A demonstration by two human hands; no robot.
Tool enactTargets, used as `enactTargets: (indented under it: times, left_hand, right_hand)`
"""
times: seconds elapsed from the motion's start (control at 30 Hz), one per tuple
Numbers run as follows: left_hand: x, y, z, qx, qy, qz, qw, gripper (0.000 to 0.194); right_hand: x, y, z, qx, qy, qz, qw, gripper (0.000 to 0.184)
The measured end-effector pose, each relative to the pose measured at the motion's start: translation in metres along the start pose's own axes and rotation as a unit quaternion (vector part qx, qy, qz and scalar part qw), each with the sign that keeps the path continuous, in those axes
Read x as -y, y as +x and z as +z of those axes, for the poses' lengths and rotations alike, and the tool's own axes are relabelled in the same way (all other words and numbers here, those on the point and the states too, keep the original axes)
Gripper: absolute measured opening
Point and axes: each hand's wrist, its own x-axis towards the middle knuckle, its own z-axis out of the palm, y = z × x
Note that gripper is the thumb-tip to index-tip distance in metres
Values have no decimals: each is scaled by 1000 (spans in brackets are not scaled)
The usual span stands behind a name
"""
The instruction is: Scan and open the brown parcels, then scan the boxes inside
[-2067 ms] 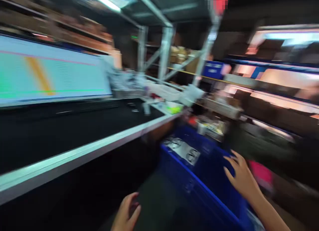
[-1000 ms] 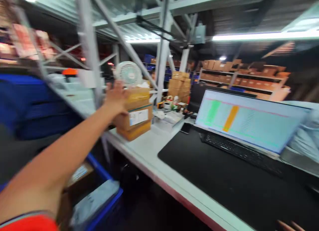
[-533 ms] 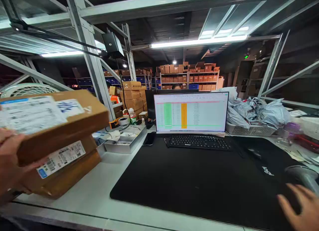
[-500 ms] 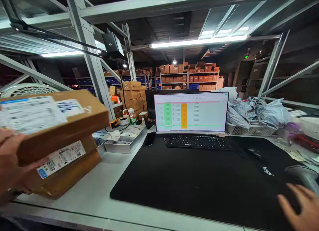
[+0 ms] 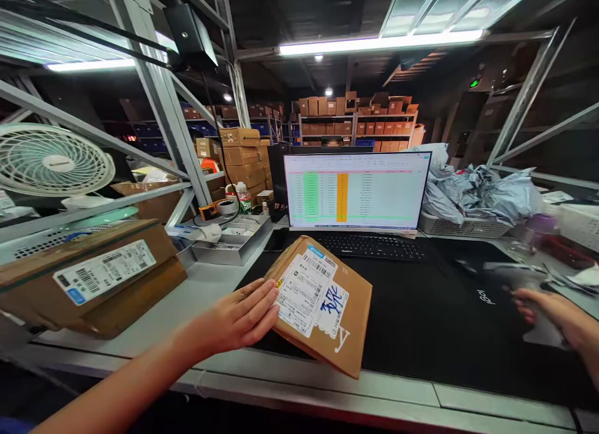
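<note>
My left hand (image 5: pixel 236 318) grips the left edge of a flat cardboard parcel (image 5: pixel 349 325), fingers stretched over its top. The parcel carries a white shipping label with blue handwriting and sits tilted over the front of the black desk mat (image 5: pixel 430 340). At the far right, my right hand (image 5: pixel 556 312) hovers over the mat beside a blurred grey handheld scanner (image 5: pixel 512 273). Motion smears the fingers, so I cannot tell whether they hold it.
A monitor (image 5: pixel 355 191) showing a spreadsheet and a black keyboard (image 5: pixel 369 245) stand behind the parcel. Stacked labelled boxes (image 5: pixel 93 278) lie at the left, below a white fan (image 5: pixel 51 159). A metal tray (image 5: pixel 231 244) sits mid-left. A basket of grey mailer bags (image 5: pixel 482 197) is at the right.
My left hand has carried the top parcel from the stack on the left to the mat in front of the keyboard. My right hand has risen toward the scanner.
</note>
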Motion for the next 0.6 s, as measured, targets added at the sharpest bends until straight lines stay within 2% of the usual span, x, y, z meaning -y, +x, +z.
enactTargets:
  times: [0.07, 0.13, 0.23, 0.33, 0.4, 0.47, 0.6]
  left_hand:
    - [3, 3, 3, 7, -10, 29, 1000, 26]
    - [5, 3, 7, 13, -15, 52, 998, 24]
    - [5, 6, 11, 25, -15, 78, 997, 24]
    - [4, 12, 9, 29, -16, 90, 995, 24]
    - [4, 18, 5, 23, -14, 94, 995, 22]
    - [4, 23, 0, 16, -10, 95, 995, 21]
    - [1, 18, -3, 25, -6, 77, 997, 21]
  right_hand:
    - [26, -21, 16, 84, 106, 45, 990, 49]
    - [58, -48, 38, 154, 164, 52, 973, 40]
    - [107, -87, 68, 248, 136, 45, 958, 42]
    - [142, -107, 85, 331, 113, 22, 937, 38]
    - [153, -111, 91, 358, 112, -4, 927, 33]
    - [154, -111, 93, 365, 114, -9, 924, 31]
    - [134, -103, 88, 322, 114, 31, 939, 43]
